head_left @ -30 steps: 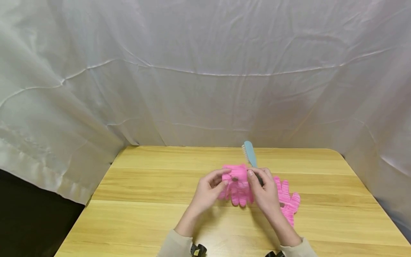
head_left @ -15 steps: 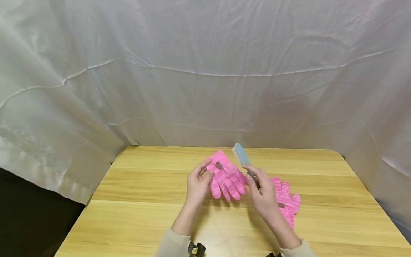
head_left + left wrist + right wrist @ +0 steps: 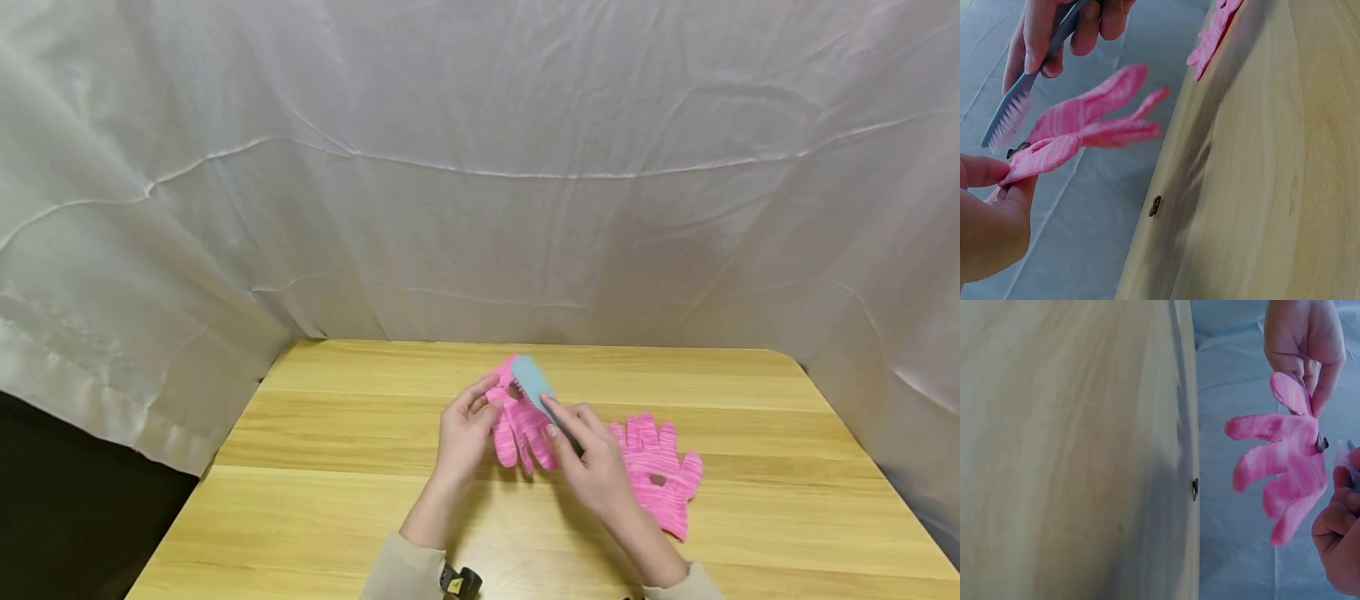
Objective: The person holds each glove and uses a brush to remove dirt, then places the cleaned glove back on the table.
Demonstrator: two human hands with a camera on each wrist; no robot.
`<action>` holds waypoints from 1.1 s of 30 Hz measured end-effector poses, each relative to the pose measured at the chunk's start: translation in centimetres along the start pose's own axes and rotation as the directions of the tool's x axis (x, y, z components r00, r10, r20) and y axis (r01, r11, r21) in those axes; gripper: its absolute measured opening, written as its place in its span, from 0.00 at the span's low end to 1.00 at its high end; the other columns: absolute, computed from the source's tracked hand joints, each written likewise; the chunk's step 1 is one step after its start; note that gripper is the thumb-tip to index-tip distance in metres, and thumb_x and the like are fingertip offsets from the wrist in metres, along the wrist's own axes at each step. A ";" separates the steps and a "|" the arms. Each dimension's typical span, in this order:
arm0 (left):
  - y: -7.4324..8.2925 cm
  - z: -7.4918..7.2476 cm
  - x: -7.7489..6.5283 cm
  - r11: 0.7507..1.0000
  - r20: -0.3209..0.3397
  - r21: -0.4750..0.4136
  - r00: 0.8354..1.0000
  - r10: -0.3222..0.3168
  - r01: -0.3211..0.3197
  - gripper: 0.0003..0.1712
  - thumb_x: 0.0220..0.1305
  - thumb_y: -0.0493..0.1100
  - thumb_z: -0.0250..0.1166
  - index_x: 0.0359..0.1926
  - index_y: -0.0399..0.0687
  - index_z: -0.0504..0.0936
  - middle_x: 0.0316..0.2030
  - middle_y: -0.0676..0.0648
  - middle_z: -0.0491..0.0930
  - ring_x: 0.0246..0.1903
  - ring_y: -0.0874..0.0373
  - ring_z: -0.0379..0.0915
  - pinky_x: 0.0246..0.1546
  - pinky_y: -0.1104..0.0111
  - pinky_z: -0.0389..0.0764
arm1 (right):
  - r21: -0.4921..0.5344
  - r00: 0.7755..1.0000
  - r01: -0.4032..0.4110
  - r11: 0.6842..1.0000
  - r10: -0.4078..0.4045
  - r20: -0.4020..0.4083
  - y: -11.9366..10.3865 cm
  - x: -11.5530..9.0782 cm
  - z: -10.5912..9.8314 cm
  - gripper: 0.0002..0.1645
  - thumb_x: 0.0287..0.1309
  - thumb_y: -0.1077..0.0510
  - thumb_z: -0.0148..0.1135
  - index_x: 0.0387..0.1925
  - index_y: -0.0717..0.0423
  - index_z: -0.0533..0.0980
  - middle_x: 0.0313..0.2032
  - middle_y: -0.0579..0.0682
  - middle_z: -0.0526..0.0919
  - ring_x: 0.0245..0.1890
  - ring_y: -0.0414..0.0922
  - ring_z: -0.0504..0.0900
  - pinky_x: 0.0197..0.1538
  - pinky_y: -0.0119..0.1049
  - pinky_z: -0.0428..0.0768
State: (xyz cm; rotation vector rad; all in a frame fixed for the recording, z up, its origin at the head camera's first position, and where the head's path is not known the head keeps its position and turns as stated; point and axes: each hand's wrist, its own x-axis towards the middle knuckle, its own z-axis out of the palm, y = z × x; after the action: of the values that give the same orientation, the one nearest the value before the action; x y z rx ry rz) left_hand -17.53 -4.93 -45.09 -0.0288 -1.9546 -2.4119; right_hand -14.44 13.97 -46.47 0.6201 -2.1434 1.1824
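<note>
My left hand (image 3: 463, 433) pinches a pink knitted glove (image 3: 510, 433) by its edge, lifted above the table, with the glove's fingers hanging toward me. A dark brown lump (image 3: 1018, 149) sticks out from the glove's surface. In my right hand (image 3: 592, 467) is a blue brush (image 3: 531, 380), gripped by its darker handle, the index finger stretched along it. Its white bristles (image 3: 1010, 122) face the glove, right by the brown lump. Seen from the right wrist, the held glove (image 3: 1291, 456) spreads its fingers, and the brush is mostly hidden by the right hand (image 3: 1338, 534).
Flat on the wooden table (image 3: 322, 517), right of my right hand, lies a second pink glove (image 3: 663, 467) with a brown spot (image 3: 657, 480). A small dark thing (image 3: 1155, 206) shows near the table's edge. Pale cloth (image 3: 480, 233) hangs behind the table.
The held glove has turned from fold to spread and shifted left. My right hand has left the glove and brought the brush left, over it. The second glove has stayed put.
</note>
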 end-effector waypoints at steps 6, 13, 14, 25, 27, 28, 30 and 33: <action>-0.2 0.0 -0.1 1.000 0.023 -0.001 1.000 -0.007 0.007 0.26 0.71 0.31 0.60 0.69 0.37 0.75 0.70 0.36 0.73 0.61 0.46 0.77 0.58 0.69 0.83 | -0.019 0.997 -0.045 0.999 0.046 0.055 -0.2 -0.3 0.3 0.30 0.63 0.69 0.67 0.65 0.51 0.80 0.39 0.43 0.81 0.28 0.33 0.70 0.26 0.27 0.75; -0.3 -0.1 -0.1 1.000 0.032 -0.006 0.999 -0.012 0.012 0.28 0.72 0.31 0.58 0.72 0.36 0.71 0.68 0.33 0.73 0.60 0.47 0.78 0.58 0.68 0.83 | -0.039 0.994 -0.070 0.997 0.072 0.076 0.0 -0.6 0.5 0.29 0.63 0.69 0.68 0.64 0.50 0.81 0.39 0.42 0.82 0.29 0.33 0.73 0.29 0.28 0.78; -0.3 -0.1 -0.1 1.000 0.031 -0.006 0.999 -0.012 0.012 0.28 0.72 0.31 0.58 0.72 0.36 0.71 0.68 0.33 0.73 0.60 0.46 0.78 0.58 0.68 0.83 | -0.044 0.994 -0.074 0.996 0.077 0.082 0.0 -0.6 0.5 0.29 0.62 0.69 0.68 0.64 0.50 0.81 0.39 0.42 0.82 0.29 0.33 0.73 0.29 0.28 0.78; -0.3 0.0 -0.1 1.000 0.017 0.007 1.000 -0.015 0.015 0.28 0.71 0.30 0.57 0.72 0.34 0.71 0.67 0.31 0.74 0.59 0.46 0.79 0.56 0.68 0.84 | -0.087 0.984 -0.122 0.989 0.132 0.122 0.1 -0.5 0.4 0.28 0.63 0.67 0.67 0.64 0.49 0.81 0.43 0.46 0.84 0.30 0.34 0.74 0.30 0.29 0.79; -0.3 0.0 -0.1 1.000 0.014 0.007 1.000 -0.017 0.017 0.28 0.71 0.30 0.57 0.72 0.35 0.71 0.67 0.31 0.74 0.59 0.46 0.79 0.56 0.68 0.84 | -0.085 0.985 -0.118 0.989 0.127 0.116 0.2 -0.5 0.4 0.28 0.62 0.68 0.68 0.64 0.49 0.81 0.42 0.46 0.84 0.28 0.33 0.72 0.28 0.28 0.77; -0.3 0.0 -0.1 1.000 0.012 0.010 1.000 -0.015 0.015 0.28 0.71 0.30 0.57 0.71 0.35 0.71 0.67 0.31 0.74 0.59 0.46 0.79 0.55 0.69 0.84 | -0.083 0.986 -0.114 0.990 0.123 0.111 0.2 -0.5 0.3 0.29 0.62 0.69 0.68 0.63 0.50 0.81 0.42 0.46 0.84 0.27 0.33 0.71 0.27 0.28 0.76; -0.3 0.0 -0.1 1.000 0.010 0.012 1.000 -0.016 0.016 0.28 0.72 0.30 0.57 0.71 0.35 0.72 0.67 0.31 0.74 0.59 0.46 0.79 0.55 0.69 0.85 | -0.082 0.989 -0.104 0.991 0.112 0.099 0.2 -0.5 0.3 0.30 0.60 0.71 0.68 0.63 0.50 0.82 0.41 0.46 0.84 0.26 0.32 0.70 0.25 0.27 0.74; -0.3 0.1 -0.1 1.000 0.006 0.011 1.000 -0.016 0.016 0.28 0.72 0.30 0.57 0.71 0.36 0.72 0.67 0.32 0.74 0.59 0.47 0.79 0.55 0.68 0.85 | -0.082 0.991 -0.094 0.992 0.101 0.084 0.2 -0.4 0.3 0.31 0.59 0.72 0.68 0.63 0.51 0.82 0.39 0.45 0.83 0.25 0.32 0.68 0.24 0.26 0.73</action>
State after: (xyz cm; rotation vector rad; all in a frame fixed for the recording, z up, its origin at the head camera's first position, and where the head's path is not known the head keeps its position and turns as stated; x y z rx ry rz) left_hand -17.47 -4.80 -45.37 -0.0211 -1.9784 -2.4133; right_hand -14.38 13.89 -47.01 0.5475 -2.3053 1.1354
